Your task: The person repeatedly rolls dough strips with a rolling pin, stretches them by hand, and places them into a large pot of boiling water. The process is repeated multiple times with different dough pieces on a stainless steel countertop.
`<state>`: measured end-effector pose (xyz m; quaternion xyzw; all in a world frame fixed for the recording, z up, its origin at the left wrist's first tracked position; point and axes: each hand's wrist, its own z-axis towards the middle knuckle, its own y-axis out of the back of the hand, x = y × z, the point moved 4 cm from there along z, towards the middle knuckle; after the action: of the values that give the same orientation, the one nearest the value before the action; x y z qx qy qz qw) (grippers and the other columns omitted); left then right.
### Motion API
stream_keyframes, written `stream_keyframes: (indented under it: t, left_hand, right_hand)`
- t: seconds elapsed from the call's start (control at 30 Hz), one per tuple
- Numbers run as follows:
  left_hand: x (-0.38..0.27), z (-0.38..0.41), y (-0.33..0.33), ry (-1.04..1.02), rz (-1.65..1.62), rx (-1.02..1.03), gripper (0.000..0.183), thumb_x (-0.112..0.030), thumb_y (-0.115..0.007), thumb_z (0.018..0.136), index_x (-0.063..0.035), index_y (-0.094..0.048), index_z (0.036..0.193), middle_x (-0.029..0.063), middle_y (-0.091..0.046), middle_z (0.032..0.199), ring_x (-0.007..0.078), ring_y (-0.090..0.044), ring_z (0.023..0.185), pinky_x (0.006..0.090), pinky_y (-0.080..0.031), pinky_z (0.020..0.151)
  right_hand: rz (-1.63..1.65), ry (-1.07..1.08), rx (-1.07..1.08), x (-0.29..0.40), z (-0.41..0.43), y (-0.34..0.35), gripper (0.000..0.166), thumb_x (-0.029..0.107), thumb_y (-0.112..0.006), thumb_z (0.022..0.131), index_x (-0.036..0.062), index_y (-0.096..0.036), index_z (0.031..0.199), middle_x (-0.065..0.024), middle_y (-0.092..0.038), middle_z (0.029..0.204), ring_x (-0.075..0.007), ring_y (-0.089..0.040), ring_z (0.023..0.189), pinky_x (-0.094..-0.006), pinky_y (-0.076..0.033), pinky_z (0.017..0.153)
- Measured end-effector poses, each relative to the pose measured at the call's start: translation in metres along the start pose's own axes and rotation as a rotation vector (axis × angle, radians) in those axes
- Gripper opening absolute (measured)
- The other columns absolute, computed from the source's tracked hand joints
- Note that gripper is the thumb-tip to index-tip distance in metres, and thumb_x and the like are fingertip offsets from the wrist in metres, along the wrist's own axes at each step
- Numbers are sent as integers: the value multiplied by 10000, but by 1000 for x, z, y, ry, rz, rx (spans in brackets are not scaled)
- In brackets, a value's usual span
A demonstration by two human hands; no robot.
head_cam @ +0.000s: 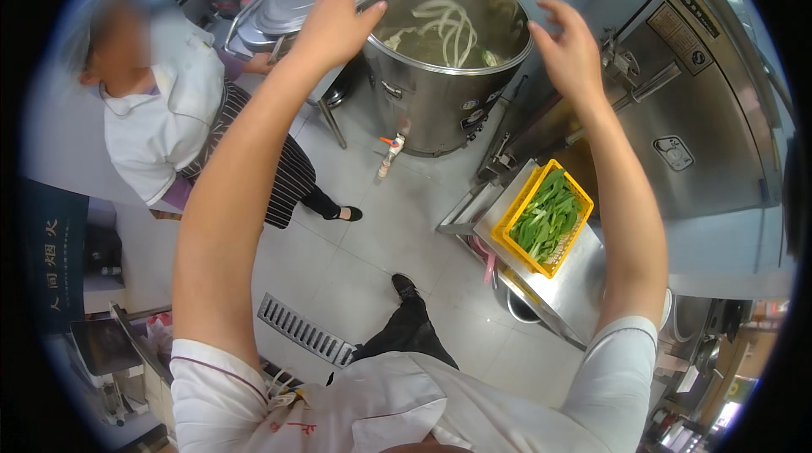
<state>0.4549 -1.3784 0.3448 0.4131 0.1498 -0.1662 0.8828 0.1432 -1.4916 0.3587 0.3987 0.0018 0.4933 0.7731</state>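
Note:
Both arms are raised and stretched forward, with a large round stainless steel pot [431,91] between and beyond my hands. My left hand [339,21] is at the pot's left rim, fingers apart, overlapping a metal lid [285,6] in the picture. Near the right rim is my right hand [564,40], its fingers bent and spread, nothing seen in it. Pale noodle-like strands [453,25] hang or lie inside the pot, and a small green and white piece is beside them. Whether either hand touches the rim, I cannot tell. A tap with an orange handle [392,143] sticks out low on the pot.
Another person [171,104] in a white top and striped apron stands at the left, a hand near the lids. At the right, a yellow plastic basket [501,231] of green leaves stands on a steel table [571,282]. Behind is a large steel cabinet [710,104]. A floor drain grate [304,329] lies below.

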Motion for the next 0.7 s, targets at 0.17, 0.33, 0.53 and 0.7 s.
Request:
stream_keyframes:
  t: [0.17,0.33,0.53,0.7]
  left_hand:
    - [-32,-121,42,178,-180,198,673,-120,-621,926,-31,-312,1517,200,-446,1495,309,-473,1359,383,-378,1112]
    - [-20,-446,94,389,-10,932,555,-187,-645,894,-55,-484,1408,242,-548,1354,369,-576,1187,443,-460,1009]
    - [-136,-818,310,896,129,1481,304,-345,-638,859,-130,-724,1057,128,-713,1067,359,-660,1009,477,-522,864]
    - [-269,-945,437,1209,198,1056,250,-312,-625,835,-90,-740,846,175,-705,865,390,-672,856,509,-533,760]
  right_hand:
    - [372,-307,90,-10,-112,6,304,106,-698,879,24,-629,1164,-75,-646,1072,-131,-617,943,-274,-518,793]
    - [563,-678,681,36,-323,-73,313,174,-717,877,42,-641,1151,-69,-663,899,-161,-630,789,-324,-513,708]
    - [669,-626,1181,208,-555,-145,263,298,-704,878,36,-717,898,-78,-685,732,-170,-635,668,-325,-500,656]
    - [560,-84,1569,430,-640,-155,199,218,-704,899,27,-673,852,-39,-661,736,-123,-596,638,-285,-478,599]
